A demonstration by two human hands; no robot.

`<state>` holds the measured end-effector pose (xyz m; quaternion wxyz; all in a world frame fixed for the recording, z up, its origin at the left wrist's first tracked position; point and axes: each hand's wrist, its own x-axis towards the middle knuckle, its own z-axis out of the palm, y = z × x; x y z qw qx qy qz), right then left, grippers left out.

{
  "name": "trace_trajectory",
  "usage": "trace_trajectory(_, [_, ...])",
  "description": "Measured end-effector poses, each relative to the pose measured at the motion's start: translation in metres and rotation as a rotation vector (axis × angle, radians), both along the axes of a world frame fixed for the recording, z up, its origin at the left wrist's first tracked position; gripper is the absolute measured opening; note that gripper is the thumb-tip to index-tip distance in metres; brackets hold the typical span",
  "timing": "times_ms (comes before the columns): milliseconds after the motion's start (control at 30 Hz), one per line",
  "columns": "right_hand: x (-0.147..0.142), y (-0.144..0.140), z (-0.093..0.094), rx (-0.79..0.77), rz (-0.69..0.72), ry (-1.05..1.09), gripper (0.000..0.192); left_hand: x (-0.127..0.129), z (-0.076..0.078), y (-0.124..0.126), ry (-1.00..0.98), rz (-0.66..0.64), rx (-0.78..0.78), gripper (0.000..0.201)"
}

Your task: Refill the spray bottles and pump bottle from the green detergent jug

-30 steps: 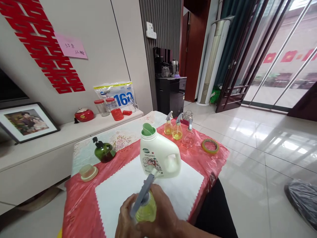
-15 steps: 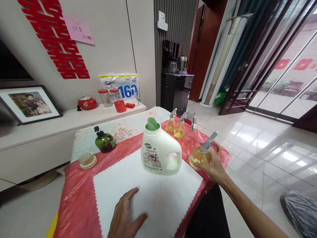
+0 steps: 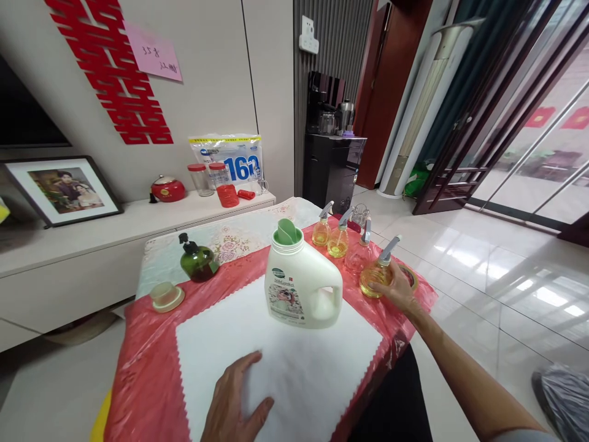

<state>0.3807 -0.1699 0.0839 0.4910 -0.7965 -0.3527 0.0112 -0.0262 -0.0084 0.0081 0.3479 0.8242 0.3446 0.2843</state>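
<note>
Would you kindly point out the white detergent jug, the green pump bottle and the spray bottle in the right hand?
white detergent jug (image 3: 294,288): head view, on the front of its body.
green pump bottle (image 3: 197,263): head view, on its round green belly.
spray bottle (image 3: 373,277): head view, on its yellow glass body.

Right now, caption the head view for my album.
Right hand grips a yellow spray bottle beside the detergent jug; left hand flat on white cloth.
</note>
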Motion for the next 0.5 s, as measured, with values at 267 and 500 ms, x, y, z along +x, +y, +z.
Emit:
trace_trajectory(267, [-0.001, -0.003, -0.006, -0.001, 0.036, 0.014, 0.054, -0.004, -0.003, 0.006, 0.050, -0.054, 0.018, 0.050])
trace_trajectory(500, [-0.005, -0.014, -0.009, 0.094, -0.053, 0.049, 0.082, -0.003, 0.000, 0.003, 0.050, -0.035, 0.030, 0.048])
